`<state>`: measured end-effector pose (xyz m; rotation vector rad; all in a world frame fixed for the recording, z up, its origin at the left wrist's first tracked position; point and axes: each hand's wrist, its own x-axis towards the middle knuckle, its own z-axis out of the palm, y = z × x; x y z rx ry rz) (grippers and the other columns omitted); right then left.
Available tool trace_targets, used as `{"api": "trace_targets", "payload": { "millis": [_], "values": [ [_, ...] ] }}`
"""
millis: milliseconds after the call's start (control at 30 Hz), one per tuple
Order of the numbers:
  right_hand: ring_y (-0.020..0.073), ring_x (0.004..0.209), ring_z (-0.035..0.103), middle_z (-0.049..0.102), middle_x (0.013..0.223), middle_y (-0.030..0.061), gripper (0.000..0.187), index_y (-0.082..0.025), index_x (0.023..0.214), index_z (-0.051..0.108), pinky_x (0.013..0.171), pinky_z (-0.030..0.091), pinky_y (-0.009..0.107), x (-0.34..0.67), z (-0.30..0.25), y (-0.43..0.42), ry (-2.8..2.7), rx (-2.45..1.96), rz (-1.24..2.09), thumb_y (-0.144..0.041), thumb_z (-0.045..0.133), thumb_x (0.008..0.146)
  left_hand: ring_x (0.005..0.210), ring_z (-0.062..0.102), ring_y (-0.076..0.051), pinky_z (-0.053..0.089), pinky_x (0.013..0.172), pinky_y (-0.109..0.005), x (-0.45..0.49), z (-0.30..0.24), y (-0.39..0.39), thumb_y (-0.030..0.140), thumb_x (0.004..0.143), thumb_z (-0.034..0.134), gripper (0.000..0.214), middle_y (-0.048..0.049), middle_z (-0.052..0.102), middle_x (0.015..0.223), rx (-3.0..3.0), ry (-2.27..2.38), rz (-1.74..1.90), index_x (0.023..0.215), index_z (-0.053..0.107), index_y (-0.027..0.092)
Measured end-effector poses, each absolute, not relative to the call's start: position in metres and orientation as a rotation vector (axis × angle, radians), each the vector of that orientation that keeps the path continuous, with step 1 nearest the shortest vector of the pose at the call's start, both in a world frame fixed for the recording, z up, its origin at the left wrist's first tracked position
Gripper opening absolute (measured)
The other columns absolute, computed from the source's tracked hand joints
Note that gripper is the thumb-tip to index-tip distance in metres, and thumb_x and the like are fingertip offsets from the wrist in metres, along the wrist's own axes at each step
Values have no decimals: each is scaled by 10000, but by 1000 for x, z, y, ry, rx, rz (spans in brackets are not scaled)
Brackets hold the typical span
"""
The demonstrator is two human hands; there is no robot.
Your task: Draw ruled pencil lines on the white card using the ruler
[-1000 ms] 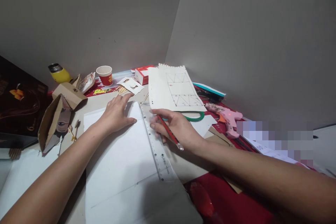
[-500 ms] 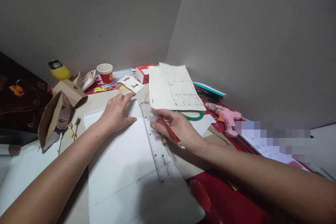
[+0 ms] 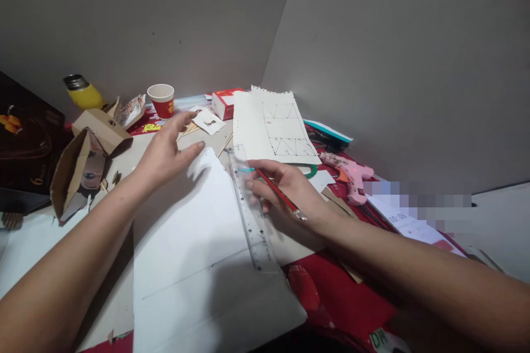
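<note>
My right hand (image 3: 292,190) is closed around a red and black pencil (image 3: 281,196), its silver end pointing back toward my wrist. The fingertips of that hand also touch the clear plastic ruler (image 3: 252,231), which lies slantwise along the right side of a white sheet (image 3: 178,242). A thin pencil line with a small mark crosses the sheet and runs up to the ruler. My left hand (image 3: 168,149) is raised over the sheet's far left part, thumb and fingers apart, with nothing in it. Beyond my right hand lies a page with a drawn truss of triangles (image 3: 250,132).
Behind the sheet are a paper cup (image 3: 161,102), a red box (image 3: 223,105) and a yellow bottle (image 3: 85,94). Cardboard pieces (image 3: 99,129) lie left. On the right are a pink glue gun (image 3: 351,176), green-handled scissors (image 3: 310,171) and a phone showing a timer (image 3: 401,220).
My left hand has lifted off the sheet and moved left. The ruler has shifted slightly right across the sheet, along with my right hand and the pencil. The whole view has tilted a little.
</note>
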<state>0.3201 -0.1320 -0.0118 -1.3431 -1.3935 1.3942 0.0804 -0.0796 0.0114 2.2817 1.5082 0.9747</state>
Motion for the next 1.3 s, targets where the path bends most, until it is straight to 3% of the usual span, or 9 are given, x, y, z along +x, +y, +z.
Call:
{"api": "trace_targets", "payload": {
  "millis": [133, 267, 500, 600, 733, 867, 1000, 1133, 1300],
  "values": [
    [112, 577, 620, 654, 901, 39, 384, -165, 1152, 636, 410, 485, 219, 325, -4, -132, -1446, -1328, 1373, -274, 711, 792, 985, 672, -234, 550, 878, -398, 93, 34, -92, 345, 821, 617, 430, -74, 682, 1165, 2138, 1422, 994, 1231, 596, 215],
    [107, 567, 607, 620, 787, 4, 360, -151, 1096, 659, 425, 487, 209, 326, 5, -135, -1476, -1281, 1388, -286, 736, 772, 807, 689, -238, 555, 754, -405, 103, 45, -96, 307, 798, 663, 358, -29, 712, 937, 2066, 1471, 835, 1151, 650, 248],
    [92, 562, 573, 616, 727, -16, 345, -157, 1095, 677, 468, 473, 206, 322, 9, -134, -1683, -1001, 1640, -329, 737, 801, 695, 644, -166, 497, 569, -267, 98, 52, -99, 323, 747, 751, 495, -37, 702, 864, 1810, 1263, 762, 1206, 624, 188],
    [87, 565, 556, 607, 718, -20, 350, -150, 1100, 683, 487, 457, 212, 320, 11, -128, -1746, -944, 1649, -337, 734, 809, 562, 593, -116, 507, 533, -234, 95, 56, -105, 265, 750, 748, 284, -4, 664, 669, 1672, 1163, 599, 1008, 699, 155],
    [89, 575, 533, 610, 725, -15, 335, -156, 1079, 694, 519, 449, 231, 324, 12, -125, -1788, -962, 1594, -350, 728, 808, 508, 582, -86, 513, 513, -188, 88, 59, -112, 180, 732, 749, 84, 8, 657, 594, 1509, 1151, 633, 805, 711, 163],
    [130, 707, 610, 666, 842, 25, 390, -150, 1114, 679, 678, 525, 288, 340, 12, -133, -1871, -963, 1422, -374, 738, 799, 506, 621, -97, 533, 491, -175, 77, 58, -114, 168, 675, 794, 107, 17, 666, 590, 1360, 1251, 732, 735, 705, 172],
    [191, 866, 663, 714, 994, 79, 500, -147, 1251, 648, 806, 548, 347, 359, 8, -148, -2149, -1035, 1014, -328, 753, 797, 525, 634, -88, 547, 497, -163, 70, 54, -116, 202, 633, 832, 152, 27, 672, 633, 1298, 1266, 756, 723, 713, 173],
    [219, 949, 682, 728, 1052, 129, 447, -96, 1276, 635, 848, 561, 351, 372, 0, -160, -2381, -956, 610, -258, 685, 862, 544, 633, -81, 556, 530, -165, 70, 49, -118, 257, 642, 850, 186, 38, 661, 641, 1306, 1245, 673, 723, 701, 180],
    [223, 948, 697, 726, 1075, 154, 397, -86, 1272, 631, 817, 578, 334, 382, -7, -164, -2422, -875, 440, -239, 617, 905, 555, 621, -94, 533, 562, -187, 69, 49, -120, 334, 687, 839, 226, 3, 691, 642, 1345, 1157, 387, 718, 680, 178]
  ]
}}
